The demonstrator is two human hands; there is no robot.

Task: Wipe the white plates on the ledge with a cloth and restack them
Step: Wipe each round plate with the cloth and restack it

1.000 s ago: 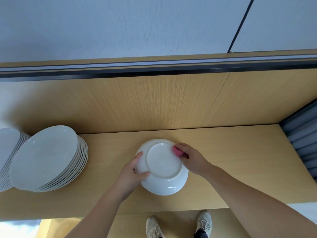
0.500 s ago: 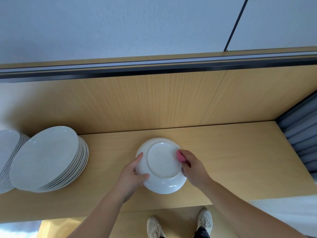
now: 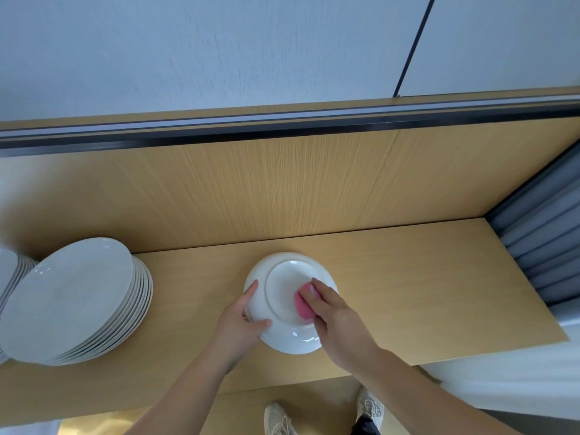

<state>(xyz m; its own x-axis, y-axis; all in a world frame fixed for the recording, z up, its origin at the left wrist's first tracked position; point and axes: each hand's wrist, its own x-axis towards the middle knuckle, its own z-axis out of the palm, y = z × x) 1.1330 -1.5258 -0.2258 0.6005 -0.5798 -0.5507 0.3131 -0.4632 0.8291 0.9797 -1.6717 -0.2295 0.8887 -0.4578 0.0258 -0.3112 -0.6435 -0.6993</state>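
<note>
You have bright, even, soft light with no hard shadows. Small glints sit on the near rim of the plate [image 3: 292,340]. A broad, dim shadow darkens the panel [image 3: 282,189] at left. Straight lines bow toward the frame edges, and the far left smears.

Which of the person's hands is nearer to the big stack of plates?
Left. The left hand grips the left rim of the upturned plate, on the side facing the stack; the right hand holds a pink cloth farther right.

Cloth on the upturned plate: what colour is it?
The cloth is pink against the white plate, clearest in the head view.
</note>
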